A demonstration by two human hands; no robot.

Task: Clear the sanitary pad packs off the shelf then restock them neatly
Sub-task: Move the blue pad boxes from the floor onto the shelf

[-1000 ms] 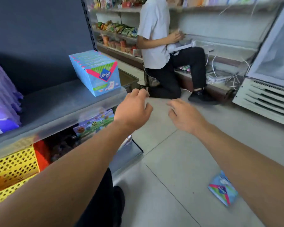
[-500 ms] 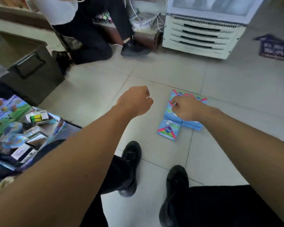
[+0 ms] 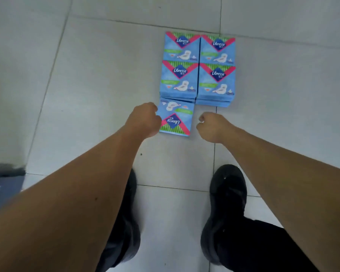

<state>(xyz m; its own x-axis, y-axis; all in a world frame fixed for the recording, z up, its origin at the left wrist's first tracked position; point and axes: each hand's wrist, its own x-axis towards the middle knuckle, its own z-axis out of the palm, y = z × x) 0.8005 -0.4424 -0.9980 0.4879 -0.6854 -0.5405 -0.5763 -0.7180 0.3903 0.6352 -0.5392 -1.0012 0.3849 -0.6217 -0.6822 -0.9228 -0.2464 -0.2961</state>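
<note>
Several blue Libresse sanitary pad packs lie on the tiled floor in a two-by-two block of low stacks (image 3: 197, 68). One more pack (image 3: 176, 119) lies flat just in front of the block's left side, its logo turned towards me. My left hand (image 3: 144, 119) is curled into a fist at this pack's left edge, and I see no grip on it. My right hand (image 3: 212, 125) is also a curled fist holding nothing, a little to the right of the same pack. Both hands hover low over the floor.
My two black shoes (image 3: 227, 195) stand on the pale floor tiles (image 3: 98, 75) just behind the packs. A dark blurred edge of a shelf base (image 3: 4, 173) shows at the left.
My view has swung from the shelf and the kneeling person down to the floor. The packs now sit straight ahead, and both hands have come down beside the nearest pack.
</note>
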